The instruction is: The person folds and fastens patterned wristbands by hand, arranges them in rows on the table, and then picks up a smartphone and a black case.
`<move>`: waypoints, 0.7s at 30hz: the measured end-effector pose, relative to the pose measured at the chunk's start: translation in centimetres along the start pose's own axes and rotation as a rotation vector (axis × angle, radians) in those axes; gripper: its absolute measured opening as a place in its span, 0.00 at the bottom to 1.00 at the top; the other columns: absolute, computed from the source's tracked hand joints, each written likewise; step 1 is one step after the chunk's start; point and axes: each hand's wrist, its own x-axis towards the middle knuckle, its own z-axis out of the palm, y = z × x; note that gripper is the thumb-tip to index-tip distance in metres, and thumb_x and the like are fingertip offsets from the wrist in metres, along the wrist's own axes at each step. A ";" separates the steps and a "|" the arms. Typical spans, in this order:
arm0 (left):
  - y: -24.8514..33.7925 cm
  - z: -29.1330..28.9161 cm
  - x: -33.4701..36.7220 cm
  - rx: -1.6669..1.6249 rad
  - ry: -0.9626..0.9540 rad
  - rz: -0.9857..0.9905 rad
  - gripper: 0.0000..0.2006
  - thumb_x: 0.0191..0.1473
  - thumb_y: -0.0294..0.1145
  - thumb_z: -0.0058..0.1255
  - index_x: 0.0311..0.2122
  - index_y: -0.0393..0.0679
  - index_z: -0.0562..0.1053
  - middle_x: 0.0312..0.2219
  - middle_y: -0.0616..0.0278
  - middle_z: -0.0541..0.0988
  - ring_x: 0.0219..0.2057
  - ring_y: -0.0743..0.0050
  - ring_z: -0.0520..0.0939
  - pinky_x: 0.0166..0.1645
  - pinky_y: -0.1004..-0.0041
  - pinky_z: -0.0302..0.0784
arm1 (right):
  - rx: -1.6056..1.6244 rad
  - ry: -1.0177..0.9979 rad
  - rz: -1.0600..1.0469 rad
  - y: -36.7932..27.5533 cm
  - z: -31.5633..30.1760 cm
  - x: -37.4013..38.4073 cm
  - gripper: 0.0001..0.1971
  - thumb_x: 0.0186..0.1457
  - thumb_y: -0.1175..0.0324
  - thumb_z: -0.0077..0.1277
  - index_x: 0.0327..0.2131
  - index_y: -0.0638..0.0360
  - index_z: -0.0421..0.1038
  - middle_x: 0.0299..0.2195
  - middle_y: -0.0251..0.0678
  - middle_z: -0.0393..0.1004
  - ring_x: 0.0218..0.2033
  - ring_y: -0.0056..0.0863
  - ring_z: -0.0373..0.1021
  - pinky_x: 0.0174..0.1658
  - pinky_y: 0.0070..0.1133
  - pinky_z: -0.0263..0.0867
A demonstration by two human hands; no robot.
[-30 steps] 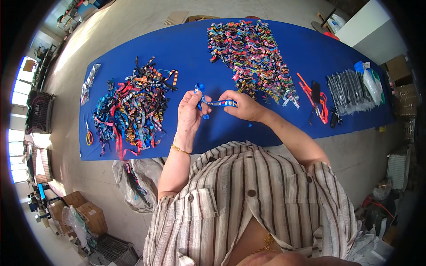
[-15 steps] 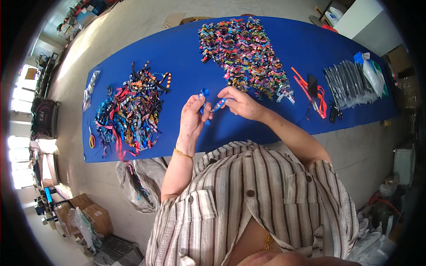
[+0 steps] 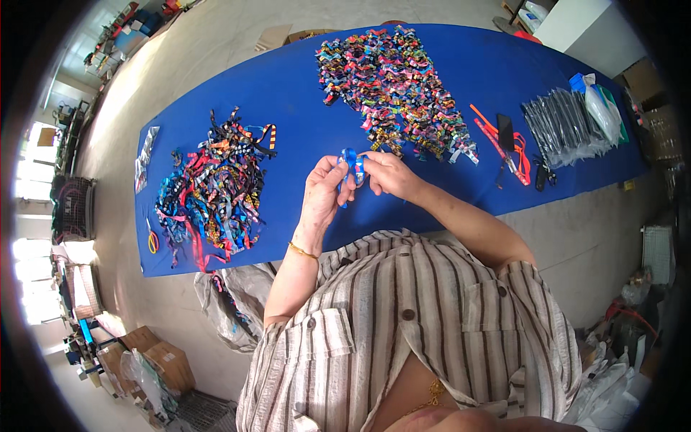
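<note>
Both hands meet over the near middle of the blue table. My left hand is closed, its thumb and fingers pinching a blue patterned ribbon. My right hand is closed too, gripping the ribbon's other side close by. The ribbon bends up in a small loop between the fingertips, and a short end hangs below the left fingers. On the left lies a tangled heap of colourful ribbon strips. Beyond my hands, many small colourful looped pieces are laid in dense rows.
At the left edge are yellow-handled scissors and a clear plastic packet. To the right lie a red-orange strap, a dark phone, keys and dark plastic-wrapped packs. A grey sack stands below the table's near edge.
My hands have come closer together, the left moving right and slightly away from me. The ribbon pieces that were apart now meet in a loop. The view has shifted slightly.
</note>
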 end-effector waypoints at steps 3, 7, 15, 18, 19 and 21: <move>0.6 -1.1 0.4 0.082 0.010 -0.028 0.06 0.62 0.32 0.46 0.37 0.40 0.68 0.19 0.61 0.75 0.11 0.83 0.66 0.21 0.79 0.70 | 0.090 0.004 0.113 -0.7 1.1 1.0 0.18 0.63 0.55 0.35 0.36 0.60 0.69 0.27 0.31 0.73 0.20 0.19 0.70 0.21 0.17 0.63; 1.5 -2.6 0.8 0.165 -0.015 -0.048 0.08 0.62 0.32 0.47 0.39 0.39 0.67 0.20 0.62 0.75 0.12 0.84 0.68 0.21 0.80 0.70 | 0.138 -0.041 0.199 -0.5 2.5 3.0 0.20 0.63 0.52 0.33 0.35 0.58 0.69 0.30 0.34 0.74 0.22 0.22 0.71 0.22 0.19 0.64; 3.5 -5.9 2.2 0.399 -0.023 -0.052 0.09 0.61 0.27 0.47 0.43 0.35 0.67 0.20 0.62 0.77 0.14 0.84 0.72 0.16 0.83 0.62 | 0.285 -0.045 0.225 0.0 5.2 6.0 0.23 0.65 0.51 0.30 0.32 0.58 0.69 0.25 0.36 0.73 0.22 0.22 0.70 0.24 0.18 0.64; 4.2 -6.4 2.6 0.431 -0.054 -0.073 0.09 0.61 0.27 0.47 0.44 0.36 0.68 0.19 0.63 0.77 0.13 0.84 0.71 0.16 0.84 0.62 | 0.382 0.002 0.300 0.1 5.8 7.0 0.25 0.66 0.50 0.28 0.31 0.59 0.69 0.24 0.36 0.73 0.23 0.23 0.69 0.26 0.19 0.64; 4.1 -6.8 2.8 0.432 -0.063 -0.079 0.09 0.61 0.27 0.47 0.44 0.36 0.68 0.19 0.63 0.77 0.13 0.84 0.71 0.16 0.84 0.62 | 0.383 0.020 0.308 0.0 5.9 7.2 0.26 0.67 0.49 0.27 0.30 0.59 0.69 0.24 0.36 0.73 0.23 0.24 0.69 0.26 0.20 0.64; 4.0 -7.7 3.2 0.404 -0.117 -0.107 0.08 0.61 0.27 0.48 0.43 0.37 0.69 0.19 0.63 0.77 0.14 0.83 0.73 0.15 0.83 0.63 | 0.357 0.042 0.333 0.0 6.2 7.3 0.27 0.67 0.48 0.27 0.30 0.59 0.69 0.24 0.36 0.72 0.23 0.25 0.69 0.26 0.20 0.65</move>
